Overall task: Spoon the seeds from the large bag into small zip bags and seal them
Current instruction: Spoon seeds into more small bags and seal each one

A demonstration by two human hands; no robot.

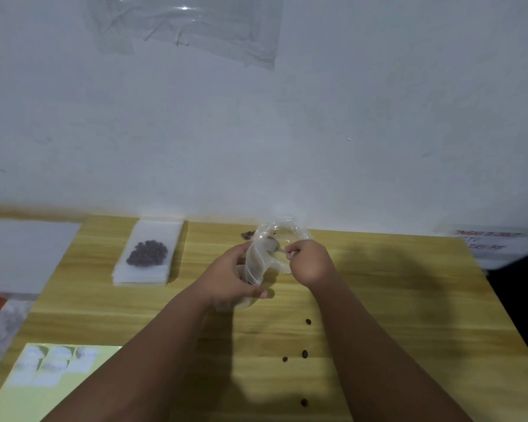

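Observation:
My left hand (230, 277) grips a clear plastic bag (269, 251) by its side, holding its mouth open above the wooden table (393, 300). My right hand (310, 261) pinches the handle of a small metal spoon (279, 249), whose bowl points into the bag's mouth. To the left lies a stack of small zip bags (148, 254), and a filled bag of dark seeds (147, 253) rests on top of it. Whether the spoon carries seeds is hidden by the plastic.
Several loose dark seeds (304, 354) lie scattered on the table in front of me, and a few more (247, 235) sit behind the bag. A yellow-green sheet (43, 388) with white labels lies at the near left corner. A white wall rises directly behind the table.

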